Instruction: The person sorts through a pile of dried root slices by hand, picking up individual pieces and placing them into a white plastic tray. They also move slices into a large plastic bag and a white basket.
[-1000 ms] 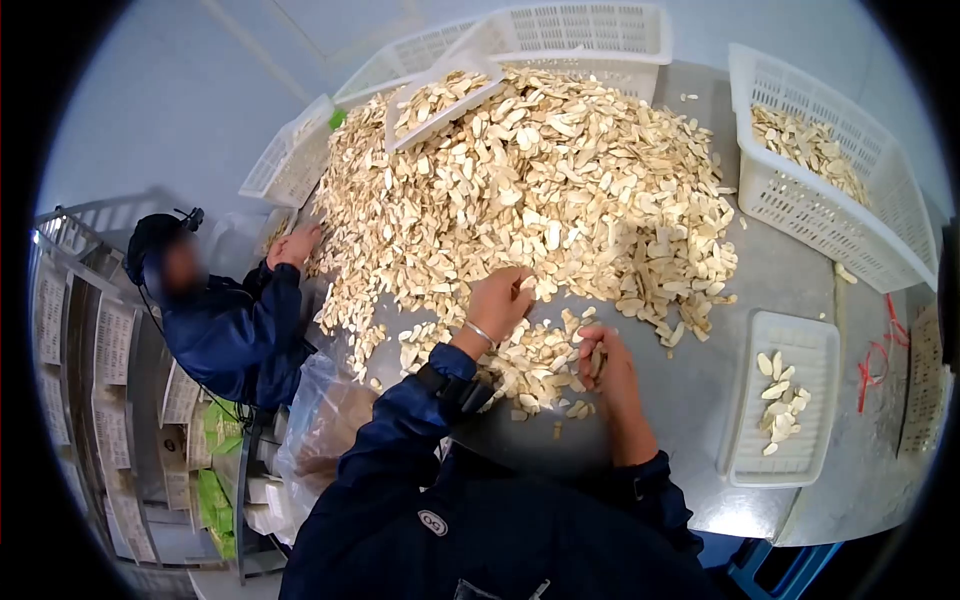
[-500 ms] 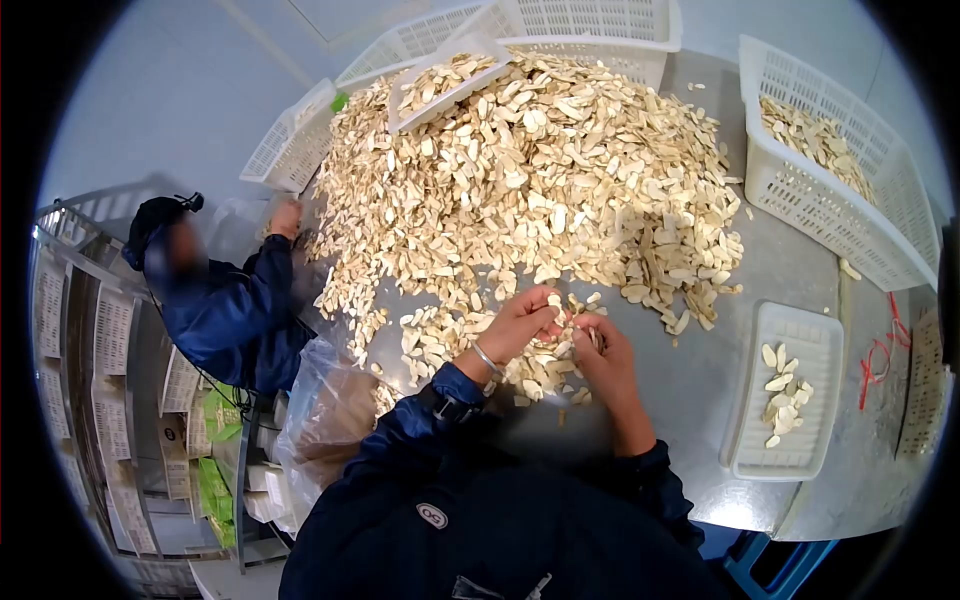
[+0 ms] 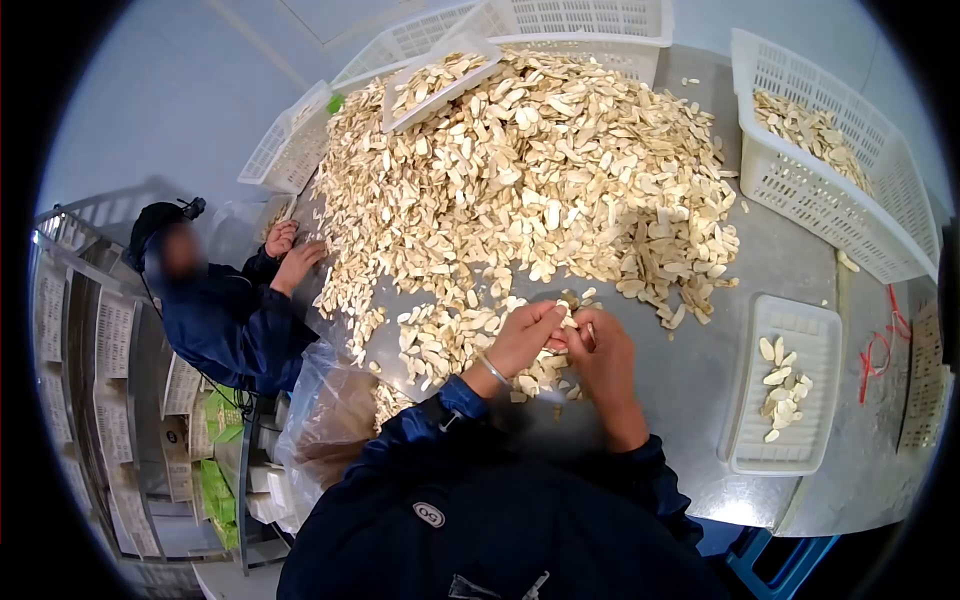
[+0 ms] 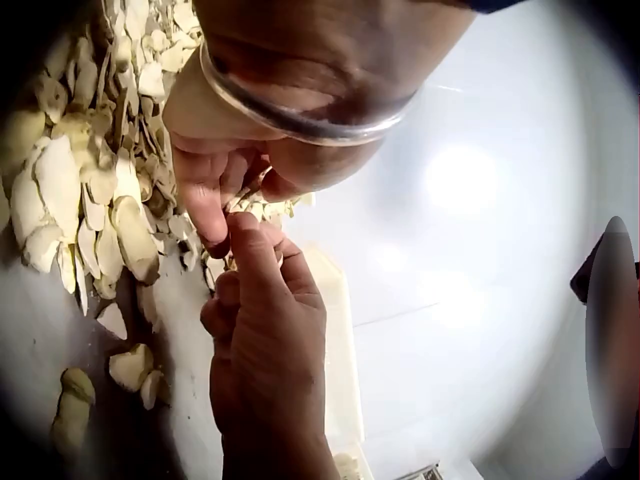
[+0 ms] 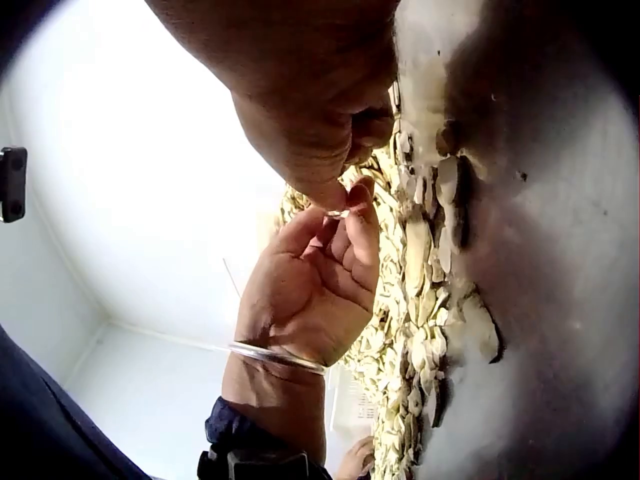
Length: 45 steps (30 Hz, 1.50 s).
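Bright overhead light, fisheye-warped edges

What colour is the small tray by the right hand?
White, with a few pale cream slices inside. The small tray shows best in the head view.

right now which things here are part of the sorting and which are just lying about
In use: left hand and right hand pinching one slice; big pile of slices; small tray; basket of slices.

Lying about: red string; plastic bag; stacked empty baskets.

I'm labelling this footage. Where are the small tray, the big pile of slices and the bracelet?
small tray (image 3: 745, 440): head view, bare floor.
pile of slices (image 3: 530, 170): head view, middle.
bracelet (image 5: 277, 357): right wrist view, metal band.
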### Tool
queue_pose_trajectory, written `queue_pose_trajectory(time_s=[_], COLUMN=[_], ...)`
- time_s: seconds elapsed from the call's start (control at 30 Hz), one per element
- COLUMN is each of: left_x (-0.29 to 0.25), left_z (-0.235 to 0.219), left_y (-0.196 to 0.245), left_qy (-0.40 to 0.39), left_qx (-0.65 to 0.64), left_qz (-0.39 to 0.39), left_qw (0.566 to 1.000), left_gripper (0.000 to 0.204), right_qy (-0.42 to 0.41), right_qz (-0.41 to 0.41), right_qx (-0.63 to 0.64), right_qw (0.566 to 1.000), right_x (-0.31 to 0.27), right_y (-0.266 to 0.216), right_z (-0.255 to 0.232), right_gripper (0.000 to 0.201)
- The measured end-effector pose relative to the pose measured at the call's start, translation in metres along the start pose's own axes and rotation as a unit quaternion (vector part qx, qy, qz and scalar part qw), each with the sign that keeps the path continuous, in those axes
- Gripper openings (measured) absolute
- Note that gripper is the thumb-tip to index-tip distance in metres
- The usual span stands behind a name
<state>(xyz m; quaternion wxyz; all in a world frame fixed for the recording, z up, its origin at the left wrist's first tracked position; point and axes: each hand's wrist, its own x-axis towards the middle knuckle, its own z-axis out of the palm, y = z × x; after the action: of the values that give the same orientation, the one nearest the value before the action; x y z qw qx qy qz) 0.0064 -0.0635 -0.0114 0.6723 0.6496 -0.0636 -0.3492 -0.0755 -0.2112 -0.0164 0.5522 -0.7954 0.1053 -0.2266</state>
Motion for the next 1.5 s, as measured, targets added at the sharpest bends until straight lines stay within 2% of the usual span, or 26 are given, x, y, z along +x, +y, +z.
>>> queue_pose_trajectory(time_s=[0.07,0.17,0.27,0.37,0.47,0.77,0.87,0.97,1.07,1.17,1.27,1.37,1.5], left_x=[-0.001,-0.003,-0.005,-0.002,-0.001,-0.003,-0.006,-0.007,-0.009,-0.011,-0.011,-0.012,-0.015], left_z=[0.001,0.003,0.003,-0.002,-0.002,-0.003,0.001,0.0,-0.001,0.001,-0.004,-0.004,-0.002], left_y=[0.001,0.009,0.013,0.004,0.0,0.0,0.01,0.008,0.008,0.012,0.01,0.01,0.009], left_qy=[0.002,0.028,0.027,0.02,0.005,0.023,-0.003,-0.027,-0.027,-0.026,-0.04,-0.032,-0.013], left_qx=[0.001,-0.029,-0.027,-0.012,-0.011,0.031,0.015,0.097,0.076,0.055,0.062,0.023,0.005], left_qz=[-0.001,-0.015,-0.015,-0.012,-0.009,-0.006,-0.01,0.043,0.036,0.034,0.046,0.048,0.058], left_qw=[1.0,0.999,0.999,1.0,1.0,0.999,1.0,0.994,0.996,0.998,0.996,0.998,0.998], left_gripper=[0.032,0.033,0.033,0.034,0.036,0.036,0.033,0.029,0.025,0.025,0.022,0.038,0.044], right_qy=[-0.012,0.012,0.022,0.006,-0.017,-0.025,-0.027,-0.018,-0.023,-0.032,-0.025,-0.003,-0.017], right_qz=[0.003,0.114,0.088,-0.006,-0.021,-0.025,-0.008,-0.019,0.063,0.127,0.121,0.159,0.136], right_qx=[-0.002,0.052,0.031,0.004,-0.027,-0.061,-0.038,-0.005,0.09,0.138,0.128,0.115,0.15], right_qw=[1.0,0.992,0.995,1.0,0.999,0.998,0.999,1.0,0.994,0.982,0.984,0.981,0.979], right_x=[0.0,0.001,0.005,0.001,0.001,0.0,0.0,0.001,-0.003,-0.002,-0.002,0.001,0.003], right_y=[0.0,0.002,-0.009,-0.003,-0.003,-0.01,-0.006,-0.004,0.012,0.008,0.02,-0.003,0.001], right_z=[-0.001,0.002,-0.004,0.0,-0.001,-0.005,-0.004,-0.005,0.004,0.001,0.005,-0.002,-0.003], right_gripper=[0.02,0.022,0.025,0.025,0.023,0.02,0.02,0.02,0.018,0.018,0.019,0.022,0.024])
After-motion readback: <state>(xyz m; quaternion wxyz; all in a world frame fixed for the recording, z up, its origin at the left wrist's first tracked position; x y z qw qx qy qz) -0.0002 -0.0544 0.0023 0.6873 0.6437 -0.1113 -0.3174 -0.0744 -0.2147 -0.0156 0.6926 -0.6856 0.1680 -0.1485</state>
